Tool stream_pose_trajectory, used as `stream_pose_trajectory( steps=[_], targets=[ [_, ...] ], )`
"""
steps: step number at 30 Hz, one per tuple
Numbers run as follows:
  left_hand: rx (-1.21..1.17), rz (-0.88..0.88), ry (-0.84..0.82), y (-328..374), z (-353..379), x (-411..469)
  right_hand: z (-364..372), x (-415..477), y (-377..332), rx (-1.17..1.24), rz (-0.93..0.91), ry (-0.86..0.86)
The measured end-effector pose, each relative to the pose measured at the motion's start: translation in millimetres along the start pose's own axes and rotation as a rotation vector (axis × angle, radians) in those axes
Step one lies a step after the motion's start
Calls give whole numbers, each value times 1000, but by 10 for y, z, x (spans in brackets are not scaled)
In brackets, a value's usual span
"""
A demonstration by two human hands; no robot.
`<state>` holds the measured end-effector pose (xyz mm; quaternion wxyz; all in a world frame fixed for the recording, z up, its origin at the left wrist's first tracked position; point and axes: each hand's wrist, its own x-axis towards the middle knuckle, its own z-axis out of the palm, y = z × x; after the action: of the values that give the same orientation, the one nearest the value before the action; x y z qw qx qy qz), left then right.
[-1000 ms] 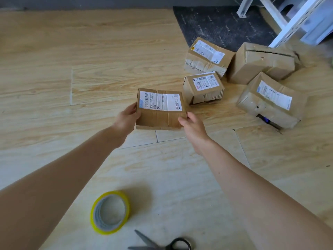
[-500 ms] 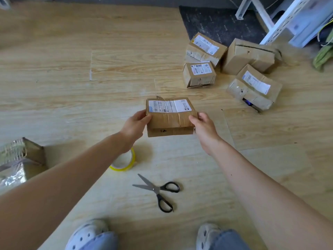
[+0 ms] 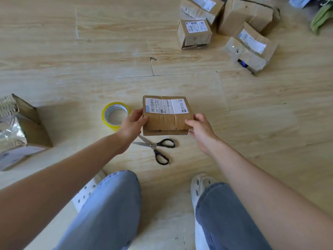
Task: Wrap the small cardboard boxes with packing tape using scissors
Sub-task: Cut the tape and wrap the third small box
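Holding closed box (image 3: 167, 121) (label up) between left hand (image 3: 132, 123) and right hand (image 3: 200, 130)

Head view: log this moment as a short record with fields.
held item: labelled box, label up
left hand: grips its left side
right hand: grips its right side
tape roll: on the floor, left of the box
scissors: on the floor, nearer the person, blades apart
waiting boxes: cluster of four, far right
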<state>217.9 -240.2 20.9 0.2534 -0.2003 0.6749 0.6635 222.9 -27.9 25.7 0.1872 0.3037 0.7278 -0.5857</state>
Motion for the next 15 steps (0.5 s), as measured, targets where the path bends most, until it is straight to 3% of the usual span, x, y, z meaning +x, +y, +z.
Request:
stream_pose_trajectory(
  steps=[11, 15],
  targets=[
    [-51, 28, 19, -197, -66, 5, 114, -122, 248, 63, -55, 1],
    [-80, 11, 10, -223, -78, 55, 122, -121, 190, 29, 3, 23]
  ],
)
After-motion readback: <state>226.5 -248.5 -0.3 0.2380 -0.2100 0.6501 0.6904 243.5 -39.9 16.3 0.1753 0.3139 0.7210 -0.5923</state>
